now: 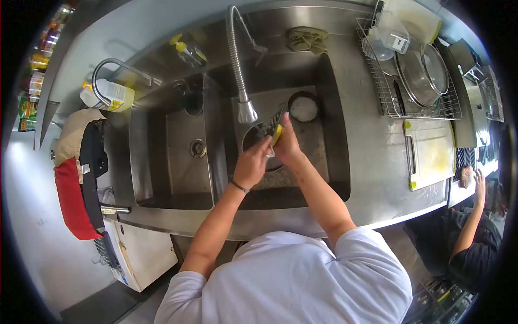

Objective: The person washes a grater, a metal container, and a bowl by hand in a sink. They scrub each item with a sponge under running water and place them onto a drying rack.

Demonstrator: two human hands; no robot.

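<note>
My left hand (252, 166) is closed on the lower end of a thin, dark, flat utensil (277, 120) with a patterned face, held tilted over the right sink basin (335, 156). My right hand (288, 143) is closed around a yellow sponge (277, 134), pressed against that utensil. The utensil's exact kind cannot be made out. Below my hands sits a round dark pan (249, 138), partly hidden by them. Farther back in the basin stands a small round dark pan (304, 108) with whitish content. A coiled spray faucet (247, 112) hangs just left of the utensil.
The left basin (181, 178) has a drain and a dark container (192, 102). Soap bottles (189, 51) and a folded cloth (306, 40) line the back. At right are a wire dish rack (399, 110), a cutting board (431, 154) and another person's arm (474, 216).
</note>
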